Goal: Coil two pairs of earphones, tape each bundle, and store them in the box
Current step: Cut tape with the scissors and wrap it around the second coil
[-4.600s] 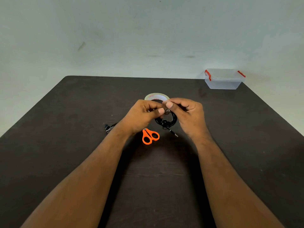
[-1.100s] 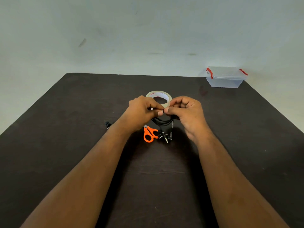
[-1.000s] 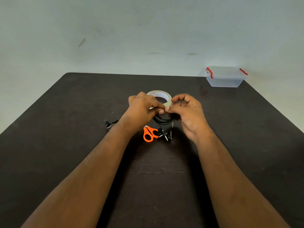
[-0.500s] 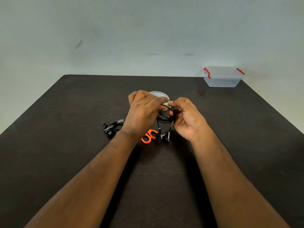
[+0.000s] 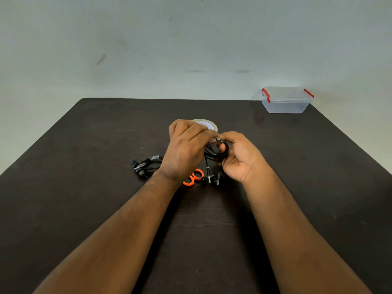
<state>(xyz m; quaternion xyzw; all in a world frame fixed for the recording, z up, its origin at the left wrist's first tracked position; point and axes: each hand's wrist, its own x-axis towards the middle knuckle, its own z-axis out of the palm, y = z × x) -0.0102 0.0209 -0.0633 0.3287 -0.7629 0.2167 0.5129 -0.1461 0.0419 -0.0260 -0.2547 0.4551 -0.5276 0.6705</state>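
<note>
A coiled black earphone bundle (image 5: 216,152) is held above the dark table (image 5: 84,209) between both hands. My right hand (image 5: 239,155) grips the coil from the right, thumb inside the loop. My left hand (image 5: 186,148) pinches the top of the coil, where a bit of tape shows. Its earbuds and plug (image 5: 211,179) dangle below. A second coiled black earphone bundle (image 5: 146,165), with tape on it, lies on the table to the left. The tape roll (image 5: 209,124) sits just behind my left hand. The clear box (image 5: 285,99) with red latches stands closed at the far right.
Orange-handled scissors (image 5: 194,177) lie on the table under my left wrist, mostly hidden. The table's far edge meets a pale wall. Bare dark tabletop spreads to both sides and toward me.
The coil has turned from flat and low to upright between my hands. My right hand rolled palm-inward with the thumb in the loop. The left bundle on the table became visible.
</note>
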